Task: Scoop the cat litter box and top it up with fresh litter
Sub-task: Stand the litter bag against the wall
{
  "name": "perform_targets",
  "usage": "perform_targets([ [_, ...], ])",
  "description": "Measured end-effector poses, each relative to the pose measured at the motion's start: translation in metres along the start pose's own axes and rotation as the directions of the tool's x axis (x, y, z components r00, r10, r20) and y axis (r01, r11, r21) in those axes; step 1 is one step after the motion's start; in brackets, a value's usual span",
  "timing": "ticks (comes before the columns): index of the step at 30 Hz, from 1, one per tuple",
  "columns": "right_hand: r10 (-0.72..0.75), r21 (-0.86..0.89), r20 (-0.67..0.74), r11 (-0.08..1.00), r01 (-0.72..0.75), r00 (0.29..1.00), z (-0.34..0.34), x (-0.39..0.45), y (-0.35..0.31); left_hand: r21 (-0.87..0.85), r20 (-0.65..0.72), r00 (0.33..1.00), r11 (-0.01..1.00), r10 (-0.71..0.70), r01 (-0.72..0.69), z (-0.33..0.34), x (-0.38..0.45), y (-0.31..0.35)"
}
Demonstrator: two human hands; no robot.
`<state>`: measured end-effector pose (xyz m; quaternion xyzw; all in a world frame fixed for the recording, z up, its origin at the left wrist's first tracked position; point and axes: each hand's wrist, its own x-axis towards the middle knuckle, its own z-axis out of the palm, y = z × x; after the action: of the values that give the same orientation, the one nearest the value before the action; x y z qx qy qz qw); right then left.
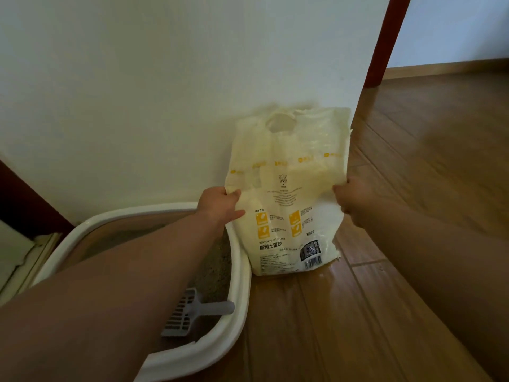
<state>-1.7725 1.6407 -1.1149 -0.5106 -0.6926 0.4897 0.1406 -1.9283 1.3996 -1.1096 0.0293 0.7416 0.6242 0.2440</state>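
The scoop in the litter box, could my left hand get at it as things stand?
Probably not: the left hand grips the litter bag. Once free, the scoop lies uncovered just below that forearm.

Head camera, facing down, near floor [413,188]

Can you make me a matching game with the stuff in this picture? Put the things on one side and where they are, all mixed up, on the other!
Things:
1. litter scoop
2. cat litter bag
3. litter box
4. left hand

Places:
A. standing on the wooden floor against the wall
B. gripping the bag's left edge
C. lying inside the box on the litter
D. on the floor, left of the bag

Pairs: 1-C, 2-A, 3-D, 4-B
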Motion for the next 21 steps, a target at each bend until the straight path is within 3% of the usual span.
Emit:
perform_targets([
  [4, 0.126, 0.461, 0.036, 0.878, -0.129, 0.991, 0.005, -0.016, -0.001, 0.031, -0.034, 0.999, 0.999, 0.033, -0.032, 0.002, 0.001, -0.002],
  [8, 0.07, 0.586, -0.001, 0.808, -0.056, 0.998, 0.01, -0.007, -0.009, 0.006, -0.079, 0.997, 1.0, 0.012, -0.012, 0.004, 0.015, 0.018],
  [10, 0.067, 0.578, 0.033, 0.812, -0.074, 0.997, 0.011, -0.005, -0.012, 0.052, -0.12, 0.992, 0.998, 0.027, -0.021, 0.003, 0.021, 0.024],
  [12, 0.031, 0.452, 0.115, 0.888, -0.08, 0.993, 0.011, -0.007, -0.012, 0.22, -0.134, 0.987, 0.974, 0.089, -0.058, 0.002, 0.021, 0.024],
  [15, -0.048, 0.225, 0.197, 0.974, 0.002, 0.979, 0.015, -0.016, -0.008, 0.431, -0.025, 0.991, 0.896, 0.13, -0.106, 0.0, 0.014, 0.02],
  [21, -0.099, 0.054, 0.182, 0.994, 0.09, 0.978, 0.03, -0.047, -0.007, 0.441, 0.046, 0.982, 0.879, 0.182, -0.184, -0.004, -0.009, 0.023],
])
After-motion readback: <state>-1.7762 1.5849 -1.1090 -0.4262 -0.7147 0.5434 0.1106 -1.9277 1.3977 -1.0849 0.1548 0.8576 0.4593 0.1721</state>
